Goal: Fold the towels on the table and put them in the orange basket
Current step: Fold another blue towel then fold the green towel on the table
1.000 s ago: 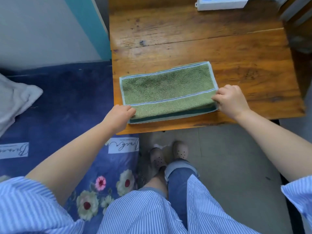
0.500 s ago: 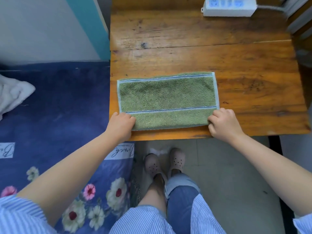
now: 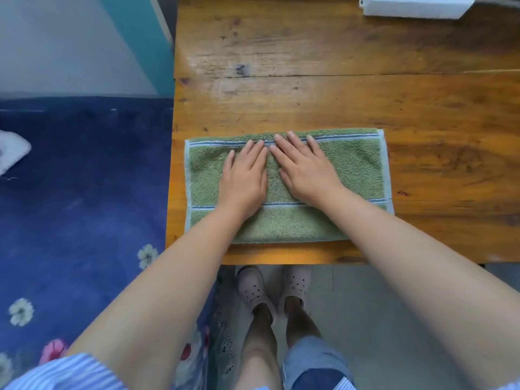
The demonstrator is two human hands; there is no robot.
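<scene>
Fingers on both hands straight and flat, palms down, gripping nothing, just pressing on the green towel. Left hand and right hand side by side near the towel's middle, index fingers nearly touching, fingertips reaching the blue-white stripe along the far edge.

Towel folded into a long rectangle, lying flat on the wooden worktop, at the near left part. Long side runs parallel to the worktop's front edge; near edge sits just inside that front edge. Second stripe band crosses under both wrists. Pale trim visible on the left and right short ends.

White power strip at the far right of the worktop, well apart from the towel, partly cut off by the frame.

Left of the worktop: blue floral bedding, with a bit of white cloth at the frame's left edge. Below the worktop: grey floor, person's feet in pale perforated clogs. Orange basket not in view.
</scene>
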